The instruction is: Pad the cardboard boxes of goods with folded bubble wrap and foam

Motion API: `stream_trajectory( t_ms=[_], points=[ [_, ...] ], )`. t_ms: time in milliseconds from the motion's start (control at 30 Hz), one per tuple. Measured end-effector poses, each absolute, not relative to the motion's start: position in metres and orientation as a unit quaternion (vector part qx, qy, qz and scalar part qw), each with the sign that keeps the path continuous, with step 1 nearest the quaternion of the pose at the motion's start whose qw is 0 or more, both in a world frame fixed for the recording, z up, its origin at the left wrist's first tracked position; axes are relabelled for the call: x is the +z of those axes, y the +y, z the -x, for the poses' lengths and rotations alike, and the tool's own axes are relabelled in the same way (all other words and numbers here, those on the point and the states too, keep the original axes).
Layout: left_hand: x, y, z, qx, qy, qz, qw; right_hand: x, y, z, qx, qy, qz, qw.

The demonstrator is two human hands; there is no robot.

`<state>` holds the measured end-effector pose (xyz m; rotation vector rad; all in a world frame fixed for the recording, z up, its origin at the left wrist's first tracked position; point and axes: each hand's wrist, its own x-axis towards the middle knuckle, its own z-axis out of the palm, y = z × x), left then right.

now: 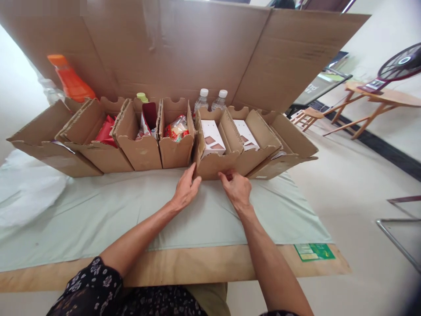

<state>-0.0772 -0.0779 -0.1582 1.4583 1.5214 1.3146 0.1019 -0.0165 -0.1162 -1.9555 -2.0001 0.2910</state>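
A row of open cardboard bins stands on a pale green cloth (pixel 131 210). My left hand (pixel 186 189) rests with fingers together against the lower left corner of the bin (pixel 213 164) that holds a white box (pixel 212 138). My right hand (pixel 237 188) touches the same bin's front bottom edge, fingers curled, nothing visible inside them. The neighbouring bin to the right holds another white box (pixel 245 134). Bins to the left hold snack packets (pixel 176 128) and red packages (pixel 105 131).
A large cardboard sheet (pixel 184 48) stands behind the bins. An orange bottle (pixel 69 80) and two water bottles (pixel 210 101) stand at the back. A green card (pixel 314 251) lies at the table's right corner. Wooden furniture and a fan (pixel 399 63) are at right.
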Motion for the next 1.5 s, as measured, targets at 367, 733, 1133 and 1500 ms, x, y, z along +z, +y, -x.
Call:
stream_trajectory(
  t_ms=[367,733,1133,1500],
  points=[
    [-0.164,-0.042,0.081,0.483,0.646,-0.545,0.229,-0.124,-0.004,-0.106,0.112,-0.716,0.660,0.195],
    [-0.148,-0.090,0.093,0.400,0.676,-0.582,0.211,-0.092,-0.036,-0.090,0.123,-0.782,0.533,0.298],
    [-0.158,-0.290,0.157,0.460,0.674,-0.545,0.196,-0.022,-0.022,0.047,0.001,-0.910,0.379,0.168],
    [-0.132,-0.280,0.159,0.503,0.683,-0.494,0.193,-0.030,-0.171,-0.176,0.102,-0.871,0.352,0.329]
  ],
)
